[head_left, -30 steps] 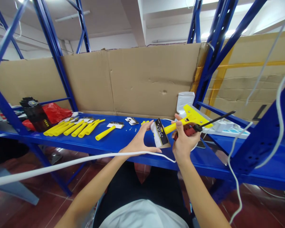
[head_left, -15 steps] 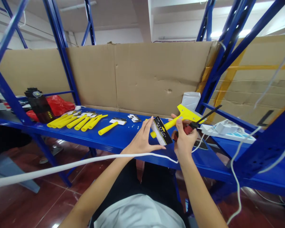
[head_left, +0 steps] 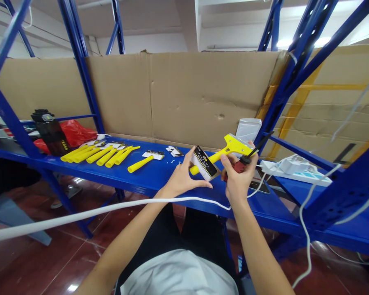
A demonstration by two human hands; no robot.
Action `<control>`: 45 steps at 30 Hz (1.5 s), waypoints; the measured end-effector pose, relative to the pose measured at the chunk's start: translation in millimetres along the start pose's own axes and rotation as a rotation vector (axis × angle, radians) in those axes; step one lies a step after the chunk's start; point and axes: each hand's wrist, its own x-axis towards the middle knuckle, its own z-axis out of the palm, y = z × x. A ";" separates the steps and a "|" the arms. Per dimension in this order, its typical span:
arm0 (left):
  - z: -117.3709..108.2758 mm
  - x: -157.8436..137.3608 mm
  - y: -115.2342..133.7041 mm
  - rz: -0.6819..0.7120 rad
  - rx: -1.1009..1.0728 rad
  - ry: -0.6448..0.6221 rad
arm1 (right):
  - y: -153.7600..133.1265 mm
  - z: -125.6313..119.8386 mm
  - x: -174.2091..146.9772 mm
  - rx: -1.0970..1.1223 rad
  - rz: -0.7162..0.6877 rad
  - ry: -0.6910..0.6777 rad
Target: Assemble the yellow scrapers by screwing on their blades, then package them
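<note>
Step in hand, as judged: fitting the black-and-white card (head_left: 205, 163) along the handle of the yellow scraper (head_left: 233, 144). The scraper is above the blue bench (head_left: 160, 171), between the hands. The right hand (head_left: 239, 177) has its grip clamped on the scraper and the screwdriver (head_left: 240, 165). The left hand (head_left: 182, 172) has thumb and fingers spread about the card; whether they press it cannot be told. The next move probably calls for a steady right grip while the left guides the card. Card print: pale characters, illegible. Bottle (head_left: 51, 132): yellow lettering ending "ORD".
</note>
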 end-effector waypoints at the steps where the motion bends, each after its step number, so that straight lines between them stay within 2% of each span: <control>1: -1.0 0.0 1.3 -0.033 -0.050 -0.024 | 0.3 -0.4 -0.2 -0.010 -0.003 -0.008; 7: 0.3 -0.9 -1.3 -0.121 -0.300 -0.127 | 5.8 -5.0 -1.9 -0.079 -0.024 -0.095; 13: 1.8 -1.8 -4.8 -0.042 -0.383 -0.202 | 8.4 -6.6 -0.2 -0.102 -0.025 -0.161; 16: -0.3 -3.4 -1.7 -0.058 -0.455 -0.209 | 6.9 -5.1 -0.1 -0.112 -0.008 -0.222; 19: -2.8 -4.8 3.0 -0.122 -0.518 -0.168 | 5.5 -4.1 -1.0 -0.163 -0.007 -0.279; 22: -4.3 -4.5 6.3 -0.165 -0.520 -0.084 | 5.4 -6.2 -0.2 -0.194 -0.042 -0.245; 28: -2.0 -2.0 8.3 -0.096 -0.493 0.199 | 2.0 -15.4 8.8 -0.129 -0.087 -0.184; 32: -1.3 -2.6 9.6 -0.073 -0.438 0.313 | -1.8 -17.6 13.3 -0.142 -0.093 -0.173; 40: -0.4 -1.3 9.5 -0.091 -0.401 0.353 | -0.2 -16.2 7.9 -0.240 0.024 -0.330; 45: 2.3 -0.3 8.1 -0.076 -0.413 0.330 | -0.3 -13.9 6.3 -0.320 -0.035 -0.363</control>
